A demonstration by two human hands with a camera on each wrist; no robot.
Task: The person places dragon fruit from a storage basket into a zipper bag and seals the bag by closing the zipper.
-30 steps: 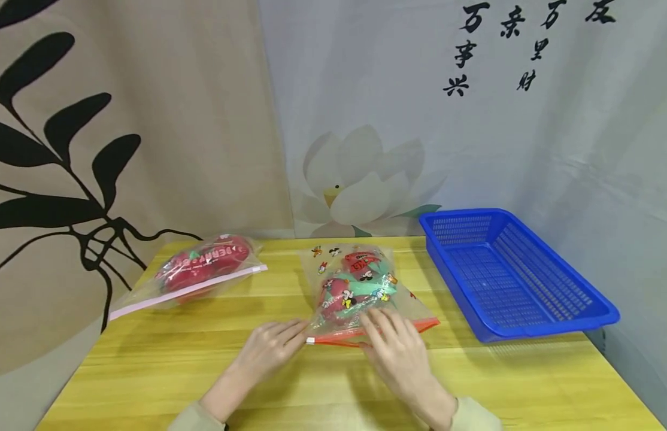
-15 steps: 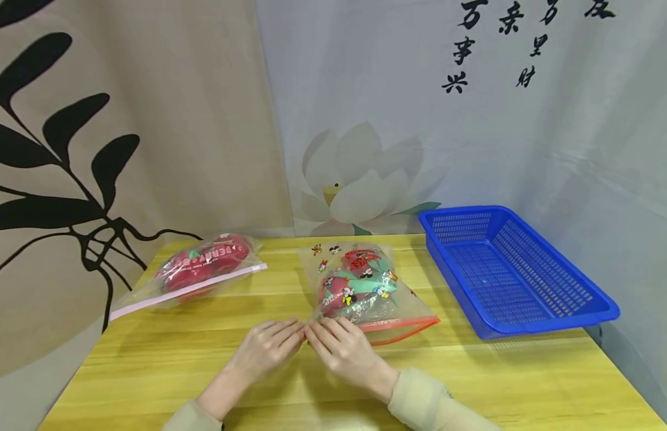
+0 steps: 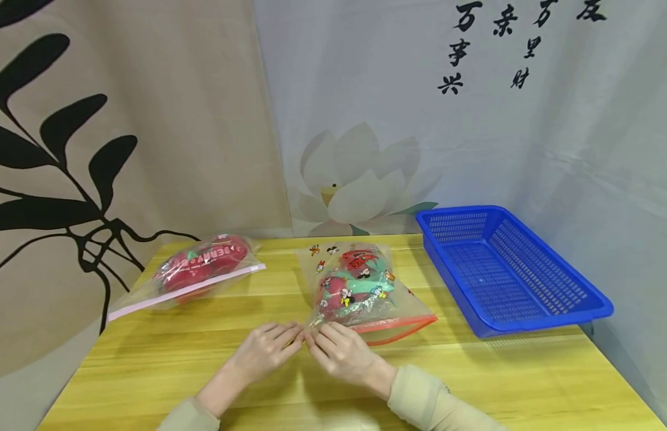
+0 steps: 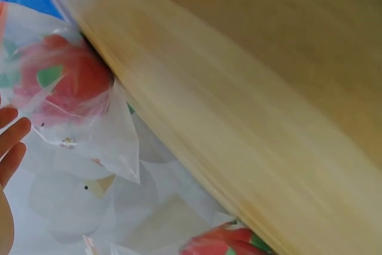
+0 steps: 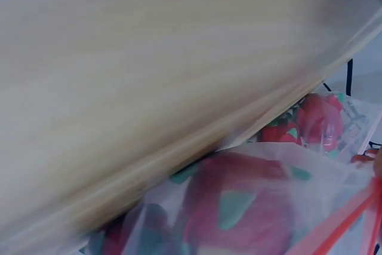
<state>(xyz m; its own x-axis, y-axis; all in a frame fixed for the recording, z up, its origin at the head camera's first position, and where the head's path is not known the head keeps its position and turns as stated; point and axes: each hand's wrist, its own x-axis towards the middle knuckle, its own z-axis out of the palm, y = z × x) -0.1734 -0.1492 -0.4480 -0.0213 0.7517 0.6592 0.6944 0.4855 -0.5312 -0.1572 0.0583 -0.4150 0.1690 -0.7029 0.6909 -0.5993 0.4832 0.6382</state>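
A clear zip bag [image 3: 355, 287] with cartoon prints and a red zip edge lies mid-table, its mouth toward me. Red and green rounded items show through its film. At the mouth's left corner my left hand [image 3: 270, 352] pinches the edge. Right beside it, fingertips almost meeting, my right hand [image 3: 344, 353] pinches the same edge. The slider itself is hidden behind the fingers. To the right of the hands, the red zip edge gapes in a loop. The left wrist view catches only some left fingers [image 4: 13, 141] near the bag [image 4: 59, 82].
A second zip bag [image 3: 204, 263], with a pale pink zip edge and red items inside, lies at the back left. On the right stands a blue plastic basket [image 3: 527, 330] with perforated walls. Printed curtains [image 3: 366, 90] hang behind the wooden table [image 3: 150, 359].
My right hand has moved left along the red zip edge, from its middle to the left corner beside my left hand. The left hand has hardly moved.
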